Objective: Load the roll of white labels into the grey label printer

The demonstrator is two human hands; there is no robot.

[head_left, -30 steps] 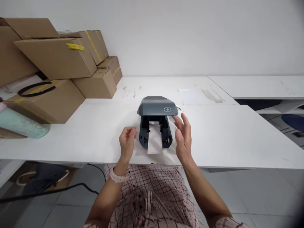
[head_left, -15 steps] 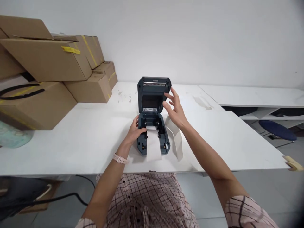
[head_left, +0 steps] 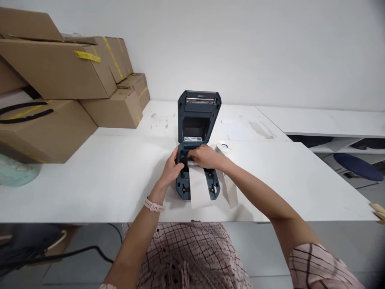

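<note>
A dark label printer point(head_left: 180, 182) stands on the white table with its lid point(head_left: 197, 114) raised. A white paper strip point(head_left: 199, 186) runs out of its compartment, over the front edge. My left hand point(head_left: 171, 170) grips the left side of the printer's base, the thumb hooked over the rim. My right hand point(head_left: 206, 156) reaches into the compartment at the strip's far end, its fingers curled down; what they hold there is hidden. Just right of the printer stands a white label roll point(head_left: 224, 147), with a loose strip point(head_left: 230, 192) trailing toward me.
Cardboard boxes point(head_left: 57, 72) with yellow tape are piled on the left. A pale green item point(head_left: 18, 172) sits at the left edge. Shelving point(head_left: 339, 143) and a blue stool point(head_left: 357, 166) are on the right. The table's front edge point(head_left: 90, 222) is close to me.
My right hand has moved from beside the raised lid down into the printer's compartment, uncovering the label roll on the right. My left hand stays on the printer's side. The view has shifted slightly.
</note>
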